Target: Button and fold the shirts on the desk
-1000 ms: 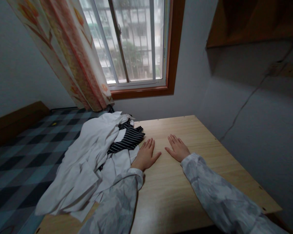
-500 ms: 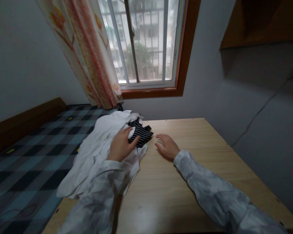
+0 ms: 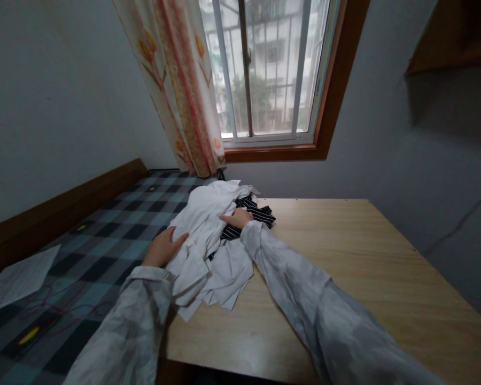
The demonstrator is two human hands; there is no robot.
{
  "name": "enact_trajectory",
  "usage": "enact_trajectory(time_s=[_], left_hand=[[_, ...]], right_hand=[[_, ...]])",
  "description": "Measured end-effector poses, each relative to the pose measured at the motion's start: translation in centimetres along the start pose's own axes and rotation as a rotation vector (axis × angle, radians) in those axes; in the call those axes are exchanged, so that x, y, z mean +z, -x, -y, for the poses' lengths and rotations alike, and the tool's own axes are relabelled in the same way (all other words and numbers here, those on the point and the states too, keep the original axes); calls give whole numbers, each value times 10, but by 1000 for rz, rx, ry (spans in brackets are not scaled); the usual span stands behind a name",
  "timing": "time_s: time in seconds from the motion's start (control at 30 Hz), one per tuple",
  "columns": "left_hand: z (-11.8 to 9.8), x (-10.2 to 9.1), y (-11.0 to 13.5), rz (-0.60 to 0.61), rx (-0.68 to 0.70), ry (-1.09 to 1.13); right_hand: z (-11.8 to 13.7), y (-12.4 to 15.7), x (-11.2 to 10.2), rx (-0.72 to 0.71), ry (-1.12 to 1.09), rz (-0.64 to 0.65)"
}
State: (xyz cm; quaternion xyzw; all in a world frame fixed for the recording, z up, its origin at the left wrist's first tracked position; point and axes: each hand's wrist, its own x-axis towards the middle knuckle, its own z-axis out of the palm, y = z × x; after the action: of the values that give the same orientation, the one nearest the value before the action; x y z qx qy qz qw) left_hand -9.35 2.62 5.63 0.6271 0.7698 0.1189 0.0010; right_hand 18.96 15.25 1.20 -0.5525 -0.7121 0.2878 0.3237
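Observation:
A crumpled heap of white cloth (image 3: 202,206) lies across the table's left part, its loose edges spreading toward me. At the heap's left edge, my left hand (image 3: 162,250) touches the cloth, thumb spread away from the fingers. My right hand (image 3: 240,217) reaches over the heap's right side; its thumb lies on the white fabric and the other fingers are partly hidden, seemingly closed on a fold. A black cloth with white stripes (image 3: 264,215) sticks out from under the white one, just beyond and beside my right hand.
The pale wooden table (image 3: 336,267) extends to the right. Left of it is a bed with a checked sheet (image 3: 116,224), bearing a paper sheet (image 3: 20,278) and a thin red cord (image 3: 70,305). A flowered curtain (image 3: 184,91) hangs by the window (image 3: 264,80).
My left hand has moved from the striped cloth to the heap's left side. My right hand has come left onto the heap. The white cloth's left end is drawn in; the view has turned left.

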Motion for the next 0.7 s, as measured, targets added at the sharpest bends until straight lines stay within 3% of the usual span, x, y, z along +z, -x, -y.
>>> enact_trajectory(time_s=[0.13, 0.23, 0.33, 0.47, 0.57, 0.7], left_hand=[[-13, -9, 6, -80, 4, -52], [-31, -23, 9, -146, 54, -94], [-59, -36, 14, -195, 120, -79], [-116, -44, 29, -239, 217, -32], [-164, -39, 42, -268, 284, -64], [-218, -17, 57, -168, 448, -111]], right_hand=[[0, 0, 3, -50, -90, -94], [-7, 1, -24, -99, -168, -219], [-25, 6, -73, -159, -261, -343], [-64, 29, -154, -329, -464, -470], [-96, 56, -213, -340, -468, -504], [-144, 96, -281, -283, -432, -547]])
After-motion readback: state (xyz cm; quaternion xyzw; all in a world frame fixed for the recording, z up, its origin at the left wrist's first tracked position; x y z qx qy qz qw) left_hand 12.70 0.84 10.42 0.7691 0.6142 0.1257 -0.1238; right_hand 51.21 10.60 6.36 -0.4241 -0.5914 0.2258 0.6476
